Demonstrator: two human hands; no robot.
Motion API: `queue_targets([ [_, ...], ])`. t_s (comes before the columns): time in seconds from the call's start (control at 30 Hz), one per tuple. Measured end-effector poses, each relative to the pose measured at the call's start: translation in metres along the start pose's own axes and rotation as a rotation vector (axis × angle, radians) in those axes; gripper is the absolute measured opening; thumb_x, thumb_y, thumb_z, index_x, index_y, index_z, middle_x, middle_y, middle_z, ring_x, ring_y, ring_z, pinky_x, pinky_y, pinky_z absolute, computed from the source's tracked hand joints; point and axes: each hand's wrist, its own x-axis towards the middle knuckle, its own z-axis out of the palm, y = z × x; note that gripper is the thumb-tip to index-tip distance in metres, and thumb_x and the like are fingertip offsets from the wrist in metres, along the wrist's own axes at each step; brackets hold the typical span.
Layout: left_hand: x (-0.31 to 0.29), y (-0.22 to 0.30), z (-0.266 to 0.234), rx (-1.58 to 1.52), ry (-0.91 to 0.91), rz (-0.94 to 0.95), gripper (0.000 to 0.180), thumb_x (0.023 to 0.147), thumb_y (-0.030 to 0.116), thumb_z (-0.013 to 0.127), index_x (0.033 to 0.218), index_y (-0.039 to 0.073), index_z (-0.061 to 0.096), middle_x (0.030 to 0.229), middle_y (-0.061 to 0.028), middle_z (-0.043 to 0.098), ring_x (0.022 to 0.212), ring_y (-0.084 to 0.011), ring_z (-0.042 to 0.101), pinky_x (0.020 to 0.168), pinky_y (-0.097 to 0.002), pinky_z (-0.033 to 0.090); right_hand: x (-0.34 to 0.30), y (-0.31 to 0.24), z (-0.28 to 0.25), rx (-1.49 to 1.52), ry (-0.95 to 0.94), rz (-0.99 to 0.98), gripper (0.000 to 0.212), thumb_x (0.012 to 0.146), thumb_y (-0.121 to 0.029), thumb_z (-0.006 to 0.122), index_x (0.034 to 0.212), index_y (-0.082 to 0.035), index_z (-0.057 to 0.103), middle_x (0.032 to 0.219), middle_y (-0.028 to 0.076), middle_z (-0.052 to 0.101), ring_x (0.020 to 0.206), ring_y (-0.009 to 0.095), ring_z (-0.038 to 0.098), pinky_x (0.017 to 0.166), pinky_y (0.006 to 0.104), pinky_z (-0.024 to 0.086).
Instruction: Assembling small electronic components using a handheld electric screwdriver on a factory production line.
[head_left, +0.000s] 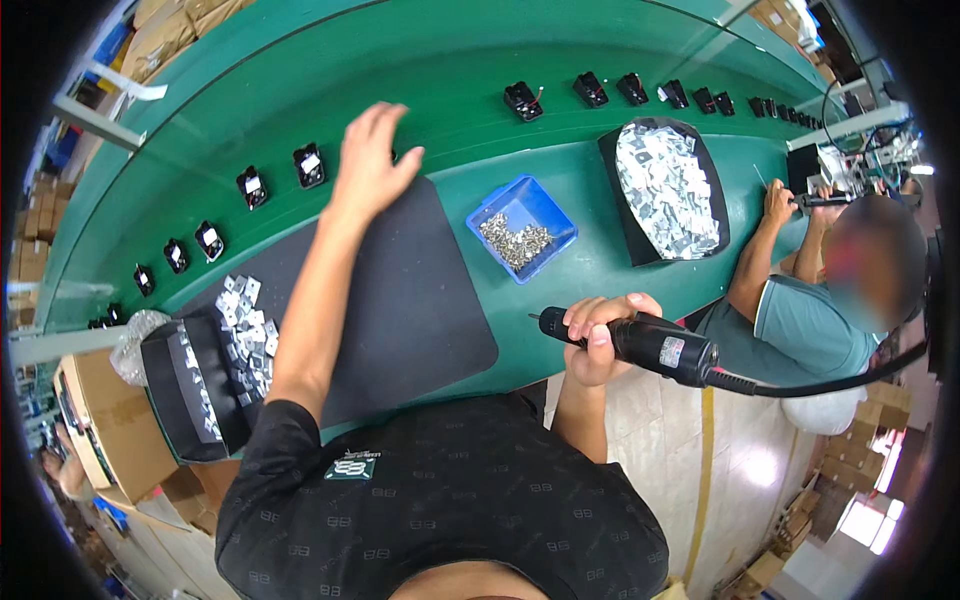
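Observation:
My left hand (pixel 370 165) reaches out over the green conveyor belt (pixel 440 120), palm down, its fingers apart. A bit of something dark shows beside its thumb, mostly hidden by the hand. Wrapped in my right hand (pixel 595 345) is a black electric screwdriver (pixel 660 348), its bit pointing left and a thick cable running off to the right. Between my hands a blue bin (pixel 545 205) holds many small metal screws (pixel 515 240). Below my left forearm lies a dark grey mat (pixel 410 300).
Small black housings (pixel 310 166) stand along the belt on both sides. A black tray of silvery flat pieces (pixel 670 190) is to the right; similar loose pieces (pixel 245 325) lie left, by a black box (pixel 190 385). A co-worker (pixel 825 290) sits at right.

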Motion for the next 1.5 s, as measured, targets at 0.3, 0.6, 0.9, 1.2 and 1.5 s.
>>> queue_targets([
  [0.3, -0.004, 0.127, 0.047, -0.095, -0.739, 0.460, 0.021, 0.069, 0.011, 0.065, 0.089, 0.005, 0.061, 0.082, -0.0121, 0.059, 0.084, -0.0289, 0.060, 0.071, -0.0394, 0.050, 0.003, -0.011, 0.004, -0.019, 0.024, 0.009, 0.045, 0.078, -0.008, 0.056, 0.116, -0.004, 0.033, 0.061, 0.005, 0.044, 0.046, 0.013, 0.044, 0.049, 0.0287, 0.045],
  [0.6, -0.002, 0.120, 0.048, -0.245, -0.937, 0.390, 0.016, 0.070, 0.015, 0.068, 0.079, 0.003, 0.063, 0.081, -0.0141, 0.063, 0.081, -0.0305, 0.061, 0.072, -0.0393, 0.049, -0.001, -0.010, 0.000, 0.031, 0.031, 0.049, 0.045, 0.078, -0.002, 0.061, 0.114, -0.004, 0.034, 0.063, 0.004, 0.049, 0.050, 0.015, 0.049, 0.052, 0.0308, 0.048],
  [0.9, -0.031, 0.112, 0.021, -0.587, -0.295, 0.314, 0.015, 0.077, 0.016, 0.064, 0.086, 0.004, 0.067, 0.089, -0.0095, 0.065, 0.081, -0.0250, 0.063, 0.076, -0.0327, 0.049, 0.029, -0.018, 0.008, 0.045, 0.054, -0.093, 0.048, 0.077, -0.003, 0.058, 0.118, -0.004, 0.032, 0.061, 0.005, 0.046, 0.047, 0.014, 0.047, 0.050, 0.0303, 0.046],
  [1.2, -0.103, 0.132, -0.022, -2.213, -0.338, -0.453, 0.015, 0.085, 0.010, 0.051, 0.077, -0.001, 0.057, 0.082, -0.0149, 0.058, 0.060, -0.0156, 0.051, 0.059, -0.0264, 0.042, 0.053, -0.054, 0.034, 0.548, -0.185, -0.131, 0.043, 0.082, -0.014, 0.053, 0.122, -0.009, 0.038, 0.071, 0.001, 0.049, 0.057, 0.011, 0.048, 0.057, 0.0260, 0.041],
  [1.5, -0.149, 0.122, -0.046, -2.105, -0.047, -0.306, 0.017, 0.085, 0.014, 0.062, 0.085, -0.002, 0.063, 0.090, -0.0172, 0.061, 0.059, -0.0124, 0.055, 0.053, -0.0241, 0.046, 0.044, -0.051, 0.071, 0.673, -0.269, -0.070, 0.042, 0.082, -0.014, 0.060, 0.118, -0.015, 0.037, 0.067, 0.000, 0.054, 0.052, 0.011, 0.054, 0.049, 0.0237, 0.049],
])
